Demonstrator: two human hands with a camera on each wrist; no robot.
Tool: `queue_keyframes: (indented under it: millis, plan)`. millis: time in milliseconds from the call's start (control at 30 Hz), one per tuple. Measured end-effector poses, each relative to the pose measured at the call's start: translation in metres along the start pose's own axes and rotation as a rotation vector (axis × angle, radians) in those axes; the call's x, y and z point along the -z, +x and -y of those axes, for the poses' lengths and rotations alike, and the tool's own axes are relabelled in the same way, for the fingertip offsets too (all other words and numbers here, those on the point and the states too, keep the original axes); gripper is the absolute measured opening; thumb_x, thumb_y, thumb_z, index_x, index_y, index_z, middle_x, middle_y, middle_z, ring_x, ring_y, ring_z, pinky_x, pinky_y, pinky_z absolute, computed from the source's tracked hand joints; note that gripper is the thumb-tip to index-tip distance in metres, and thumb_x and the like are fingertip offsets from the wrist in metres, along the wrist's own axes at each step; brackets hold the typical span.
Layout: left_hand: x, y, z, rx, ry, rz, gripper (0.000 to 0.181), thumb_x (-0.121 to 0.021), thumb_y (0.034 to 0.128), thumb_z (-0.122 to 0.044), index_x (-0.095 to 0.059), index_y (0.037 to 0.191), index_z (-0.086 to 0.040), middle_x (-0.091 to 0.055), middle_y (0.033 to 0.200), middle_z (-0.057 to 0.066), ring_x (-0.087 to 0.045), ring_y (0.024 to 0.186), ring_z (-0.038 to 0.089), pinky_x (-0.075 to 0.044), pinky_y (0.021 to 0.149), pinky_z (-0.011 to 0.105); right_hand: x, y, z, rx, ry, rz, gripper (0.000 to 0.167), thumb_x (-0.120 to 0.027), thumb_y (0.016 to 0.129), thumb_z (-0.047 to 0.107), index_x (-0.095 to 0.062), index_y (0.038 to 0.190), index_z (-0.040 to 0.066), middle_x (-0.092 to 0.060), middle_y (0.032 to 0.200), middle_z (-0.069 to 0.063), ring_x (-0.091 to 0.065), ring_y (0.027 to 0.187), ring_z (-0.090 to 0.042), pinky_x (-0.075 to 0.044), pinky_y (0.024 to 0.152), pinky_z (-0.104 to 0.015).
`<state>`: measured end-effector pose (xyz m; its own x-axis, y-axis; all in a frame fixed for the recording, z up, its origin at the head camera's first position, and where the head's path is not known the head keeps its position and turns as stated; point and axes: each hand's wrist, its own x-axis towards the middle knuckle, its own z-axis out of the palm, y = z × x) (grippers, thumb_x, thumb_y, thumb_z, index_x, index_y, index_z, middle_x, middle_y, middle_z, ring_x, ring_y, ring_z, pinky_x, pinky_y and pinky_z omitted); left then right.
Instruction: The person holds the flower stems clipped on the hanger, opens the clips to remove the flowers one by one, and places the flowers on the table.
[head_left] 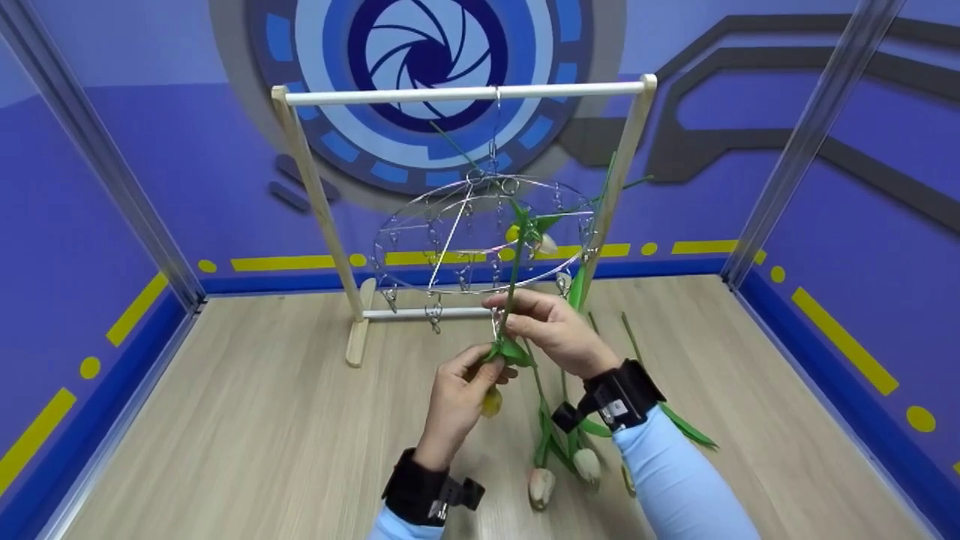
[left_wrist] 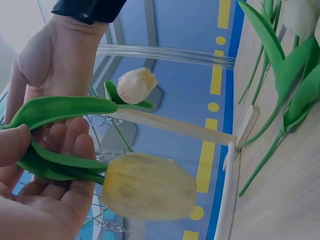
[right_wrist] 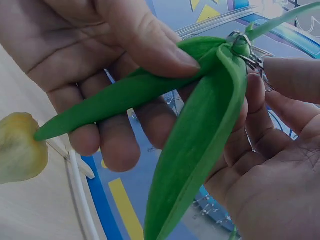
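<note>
An artificial yellow tulip (head_left: 491,403) hangs head down, with its green stem rising toward the round metal clip hanger (head_left: 416,281). My left hand (head_left: 461,390) pinches the tulip between thumb and fingers at the base of its green leaves (right_wrist: 200,145). Just above it, my right hand (head_left: 559,330) grips a metal clip (right_wrist: 252,62), which sits around the stem where the leaves join in the right wrist view. The pale yellow bloom (left_wrist: 150,187) points away from the left palm. Beyond the hands, a white tulip (head_left: 547,244) hangs upside down among the hanger's clips.
A wooden rack with a white top bar (head_left: 465,94) carries the hanger by its hook. White tulips (head_left: 541,487) with green stems lie on the wood-grain table (head_left: 285,427), partly under the right forearm. Blue printed walls (head_left: 150,187) enclose the table.
</note>
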<state>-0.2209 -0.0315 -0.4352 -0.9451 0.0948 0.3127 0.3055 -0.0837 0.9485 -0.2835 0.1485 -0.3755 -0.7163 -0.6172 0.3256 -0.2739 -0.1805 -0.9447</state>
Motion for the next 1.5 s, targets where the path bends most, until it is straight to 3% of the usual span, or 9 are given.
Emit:
queue_keyframes:
  millis: [167, 300, 500, 600, 733, 967, 1133, 1333, 1500]
  plan:
    - [0.002, -0.001, -0.001, 0.028, -0.015, -0.003, 0.022, -0.064, 0.1024, -0.011, -0.071, 0.118, 0.002, -0.075, 0.097, 0.021, -0.072, 0.09, 0.03, -0.056, 0.078, 0.028, 0.001, 0.003, -0.002, 0.016, -0.017, 0.006, 0.022, -0.061, 0.104, 0.01, -0.067, 0.124, 0.001, -0.066, 0.104, 0.001, -0.058, 0.089, -0.014, -0.049, 0.08, -0.027]
    - [0.005, -0.002, -0.001, 0.015, 0.013, -0.019, 0.023, -0.063, 0.1034, -0.012, -0.07, 0.12, 0.002, -0.073, 0.097, 0.019, -0.068, 0.088, 0.022, -0.053, 0.077, 0.026, 0.0, 0.003, -0.004, 0.002, -0.077, -0.057, 0.016, -0.063, 0.103, 0.009, -0.068, 0.117, 0.002, -0.065, 0.095, -0.001, -0.059, 0.084, -0.014, -0.05, 0.076, -0.026]
    - [0.008, -0.003, 0.001, -0.044, 0.091, -0.057, 0.032, -0.063, 0.0979, -0.002, -0.063, 0.13, 0.003, -0.067, 0.11, 0.016, -0.064, 0.092, 0.02, -0.053, 0.08, 0.027, -0.006, 0.003, -0.006, -0.002, -0.194, -0.16, 0.023, -0.067, 0.1, 0.005, -0.063, 0.114, -0.013, -0.064, 0.093, -0.002, -0.061, 0.079, -0.012, -0.05, 0.072, -0.024]
    - [0.007, -0.002, 0.003, -0.071, 0.126, -0.091, 0.035, -0.068, 0.097, -0.008, -0.063, 0.13, 0.002, -0.068, 0.112, 0.015, -0.067, 0.097, 0.022, -0.055, 0.085, 0.029, -0.009, 0.003, -0.005, 0.011, -0.24, -0.187, 0.022, -0.067, 0.099, 0.004, -0.063, 0.112, -0.014, -0.063, 0.091, -0.002, -0.061, 0.076, -0.011, -0.05, 0.069, -0.023]
    - [0.004, -0.001, 0.006, -0.112, 0.215, -0.164, 0.031, -0.076, 0.0957, -0.02, -0.069, 0.121, -0.003, -0.07, 0.105, 0.009, -0.068, 0.094, 0.019, -0.056, 0.085, 0.03, -0.012, 0.003, -0.006, 0.033, -0.277, -0.21, 0.02, -0.068, 0.098, 0.003, -0.064, 0.109, -0.013, -0.063, 0.089, -0.003, -0.059, 0.074, -0.01, -0.05, 0.068, -0.024]
    - [0.0, -0.001, 0.011, -0.203, 0.288, -0.246, 0.012, -0.075, 0.0965, -0.016, -0.075, 0.105, -0.007, -0.069, 0.096, 0.003, -0.067, 0.087, 0.017, -0.056, 0.079, 0.029, -0.012, 0.0, -0.009, 0.084, -0.256, -0.216, 0.016, -0.068, 0.097, 0.001, -0.063, 0.106, -0.012, -0.064, 0.087, -0.003, -0.057, 0.071, -0.01, -0.049, 0.064, -0.022]
    - [0.0, 0.0, 0.012, -0.237, 0.293, -0.243, 0.009, -0.072, 0.098, -0.014, -0.075, 0.103, -0.006, -0.07, 0.094, 0.004, -0.068, 0.084, 0.018, -0.056, 0.078, 0.029, -0.011, -0.001, -0.01, 0.088, -0.243, -0.217, 0.019, -0.068, 0.097, 0.001, -0.061, 0.106, -0.014, -0.064, 0.086, -0.001, -0.058, 0.071, -0.01, -0.05, 0.063, -0.024]
    - [0.0, 0.001, 0.009, -0.229, 0.292, -0.211, 0.008, -0.069, 0.0996, -0.011, -0.074, 0.102, -0.005, -0.07, 0.093, 0.004, -0.067, 0.086, 0.018, -0.056, 0.08, 0.03, -0.006, -0.002, -0.008, 0.079, -0.243, -0.174, 0.018, -0.065, 0.099, -0.001, -0.06, 0.109, -0.015, -0.064, 0.088, -0.001, -0.06, 0.072, -0.011, -0.051, 0.064, -0.026]
    - [0.002, 0.002, 0.005, -0.214, 0.288, -0.174, 0.009, -0.067, 0.1009, -0.012, -0.073, 0.099, -0.005, -0.069, 0.092, 0.004, -0.068, 0.088, 0.019, -0.056, 0.082, 0.032, -0.004, -0.004, -0.006, 0.081, -0.183, -0.144, 0.022, -0.063, 0.1, -0.001, -0.059, 0.114, -0.017, -0.064, 0.091, -0.001, -0.062, 0.073, -0.011, -0.053, 0.067, -0.026]
